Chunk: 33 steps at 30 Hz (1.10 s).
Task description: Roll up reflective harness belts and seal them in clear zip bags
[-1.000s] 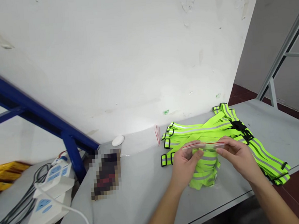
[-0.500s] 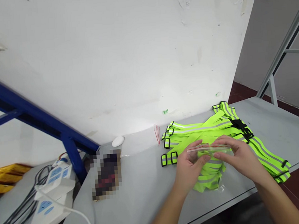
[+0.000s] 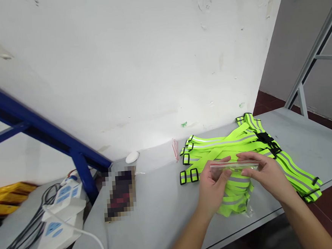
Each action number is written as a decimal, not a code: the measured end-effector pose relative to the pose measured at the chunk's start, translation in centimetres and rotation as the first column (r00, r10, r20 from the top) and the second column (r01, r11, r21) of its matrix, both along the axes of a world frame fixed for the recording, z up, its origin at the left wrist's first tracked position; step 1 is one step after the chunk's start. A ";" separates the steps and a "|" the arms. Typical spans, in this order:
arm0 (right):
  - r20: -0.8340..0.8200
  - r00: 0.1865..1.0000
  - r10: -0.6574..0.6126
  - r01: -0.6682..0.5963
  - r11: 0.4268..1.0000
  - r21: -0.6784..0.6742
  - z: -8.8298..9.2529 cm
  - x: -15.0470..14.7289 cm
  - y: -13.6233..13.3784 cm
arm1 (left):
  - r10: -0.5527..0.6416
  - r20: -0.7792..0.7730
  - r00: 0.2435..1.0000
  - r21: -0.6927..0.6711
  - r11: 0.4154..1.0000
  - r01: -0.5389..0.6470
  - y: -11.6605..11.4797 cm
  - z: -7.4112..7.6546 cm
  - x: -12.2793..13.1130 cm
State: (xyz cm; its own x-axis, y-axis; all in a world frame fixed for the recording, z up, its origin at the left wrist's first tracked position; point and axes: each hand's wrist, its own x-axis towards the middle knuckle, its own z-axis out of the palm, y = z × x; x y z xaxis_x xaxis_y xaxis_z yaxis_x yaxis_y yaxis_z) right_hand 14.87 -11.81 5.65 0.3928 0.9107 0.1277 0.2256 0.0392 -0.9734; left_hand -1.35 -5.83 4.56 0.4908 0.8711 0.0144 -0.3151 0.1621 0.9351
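Observation:
Both my hands hold a clear zip bag [image 3: 236, 188] stuffed with a folded neon-yellow reflective strap, just above the grey table [image 3: 160, 208]. My left hand [image 3: 213, 187] pinches the left end of the bag's red-lined top strip, fingers closed. My right hand [image 3: 264, 174] pinches the right end of the same strip. Behind the bag lies a pile of loose neon-yellow reflective straps [image 3: 241, 144] with black buckles, spread toward the table's right edge.
A white wall rises right behind the table. A small white oval object [image 3: 132, 157] and a blurred dark item [image 3: 120, 194] lie at the left. White power strips [image 3: 59, 219] with cables sit on a lower surface by a blue frame [image 3: 80, 168]. A grey metal rack [image 3: 307, 76] stands at the right.
My hands and the bag have shifted slightly right and down toward the table. Both hands have kept their pinch on the top strip, fingers sliding along it.

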 end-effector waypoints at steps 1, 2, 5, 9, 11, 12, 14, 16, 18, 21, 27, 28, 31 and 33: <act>-0.033 0.999 0.012 -0.012 1.000 -0.003 -0.2 0.1 -0.2 | 0.002 -0.004 1.000 -0.005 1.000 -0.002 0.0 0.0 0.0; -0.065 0.998 0.024 -0.024 1.000 0.007 -0.4 0.1 -0.3 | 0.006 -0.008 1.000 -0.005 1.000 -0.006 -0.1 -0.1 0.0; -0.133 0.990 0.041 -0.028 0.995 0.094 -0.7 0.0 -0.7 | 0.010 -0.020 1.000 0.019 1.000 -0.010 -0.2 -0.1 0.1; -0.155 0.988 -0.011 0.038 0.984 0.173 -1.3 -0.4 -0.7 | 0.043 -0.026 0.999 0.048 0.998 -0.041 -0.1 0.0 -0.2; -0.186 0.982 -0.007 0.039 0.985 0.169 -1.8 -0.5 -0.4 | 0.080 -0.035 0.996 0.044 0.996 -0.079 -0.1 0.2 -0.3; -0.211 0.977 0.002 0.033 0.986 0.163 -2.1 -0.5 -0.2 | 0.095 -0.042 0.995 0.038 0.995 -0.094 -0.1 0.4 -0.3; -0.268 0.963 0.012 0.031 0.987 0.159 -2.6 -0.5 0.2 | 0.122 -0.057 0.991 0.032 0.992 -0.120 -0.1 0.5 -0.3; -0.314 0.949 0.005 0.048 0.986 0.160 -3.1 -0.6 0.7 | 0.157 -0.076 0.985 0.048 0.987 -0.154 0.1 0.5 -0.3; -0.338 0.941 -0.008 0.066 0.985 0.161 -3.6 -0.7 1.1 | 0.194 -0.087 0.977 0.095 0.978 -0.186 0.3 0.4 -0.4; -0.354 0.935 -0.016 0.082 0.982 0.172 -4.2 -0.6 1.7 | 0.208 -0.067 0.976 0.166 0.967 -0.195 0.7 0.1 -0.5; -0.339 0.941 -0.007 0.084 0.974 0.211 -4.6 -0.3 2.0 | 0.189 -0.104 0.976 0.095 0.979 -0.180 0.8 -0.2 -0.3; -0.333 0.943 -0.011 0.087 0.973 0.216 -4.5 -0.3 1.9 | 0.199 -0.096 0.975 0.072 0.979 -0.192 0.8 -0.3 -0.2; -0.319 0.948 -0.017 0.094 0.969 0.228 -4.5 -0.3 1.7 | 0.272 -0.062 0.960 0.016 0.962 -0.271 0.9 -0.6 0.0; -0.321 0.947 -0.016 0.095 0.968 0.232 -4.4 -0.3 1.6 | 0.302 -0.088 0.949 0.040 0.953 -0.300 1.1 -0.8 -0.1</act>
State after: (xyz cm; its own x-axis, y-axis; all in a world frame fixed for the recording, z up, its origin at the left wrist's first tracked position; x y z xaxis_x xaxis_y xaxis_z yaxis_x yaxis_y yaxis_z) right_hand 14.56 -10.17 1.21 0.4976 0.8434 0.2027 -0.0814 0.2780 -0.9571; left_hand -1.40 -4.70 3.78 0.2061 0.9785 0.0057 -0.2580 0.0487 0.9649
